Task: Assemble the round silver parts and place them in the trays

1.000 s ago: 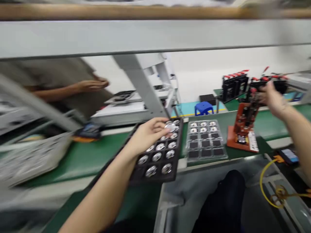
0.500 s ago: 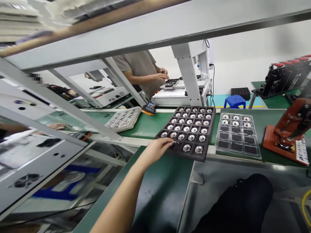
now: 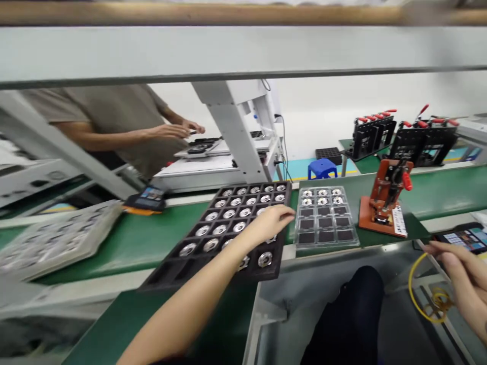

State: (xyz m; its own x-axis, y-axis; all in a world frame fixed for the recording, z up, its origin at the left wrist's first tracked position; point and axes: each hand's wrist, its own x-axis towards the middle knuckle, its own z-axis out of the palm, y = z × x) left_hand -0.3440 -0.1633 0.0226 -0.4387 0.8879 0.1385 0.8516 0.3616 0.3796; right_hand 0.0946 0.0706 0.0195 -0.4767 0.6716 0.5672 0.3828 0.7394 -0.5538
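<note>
My left hand [image 3: 271, 223] reaches over the right side of a black compartment tray [image 3: 274, 274]. Its fingers are pinched together near the gap beside a clear plastic tray [image 3: 327, 244]; whatever they hold is hidden. Most pockets of the black tray carry round silvery parts [image 3: 265, 259], and several front-left pockets are bare. Similar parts fill the two back rows of the clear tray, while dark pads show in its front rows. At the right edge, my right hand [image 3: 462, 279] has thumb and fingertips together, beside a yellow coiled hose [image 3: 413, 279]; I cannot make out anything between them.
Right of the clear tray stands a red-brown clamp fixture [image 3: 384, 203]. A device with a screen [image 3: 464, 239] lies near my right hand. To the left are a pale tray [image 3: 64, 243] and an orange-black handheld device [image 3: 146, 200]. Across the bench, a co-worker's hands [image 3: 173, 131] work at a machine.
My left hand has left the black tray's front pocket and moved right, towards the clear tray. My right hand has come into view. The view has swung right and levelled.
</note>
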